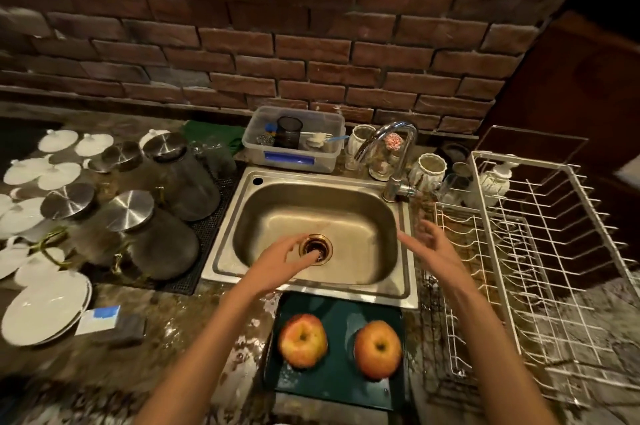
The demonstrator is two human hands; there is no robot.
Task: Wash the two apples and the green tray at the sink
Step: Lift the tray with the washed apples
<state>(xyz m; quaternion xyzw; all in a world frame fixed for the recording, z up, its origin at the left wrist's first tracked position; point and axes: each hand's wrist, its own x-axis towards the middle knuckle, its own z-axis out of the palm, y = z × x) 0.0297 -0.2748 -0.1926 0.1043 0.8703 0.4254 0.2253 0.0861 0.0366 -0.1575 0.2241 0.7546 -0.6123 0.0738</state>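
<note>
Two red-yellow apples, the left apple [302,341] and the right apple [378,349], lie side by side on a dark green tray [337,386] on the counter just in front of the steel sink [311,202]. My left hand [284,260] hovers over the sink's front part near the drain [315,248], fingers apart, holding nothing. My right hand [433,249] is stretched over the sink's right rim, fingers spread and blurred, also holding nothing. The chrome tap [398,154] stands at the sink's back right corner; no water shows.
A white wire dish rack [540,268] fills the right counter. Glass jars with steel lids [162,216] and white plates and lids [45,306] crowd the left. A clear plastic box [294,138] with utensils sits behind the sink. A sponge [110,322] lies front left.
</note>
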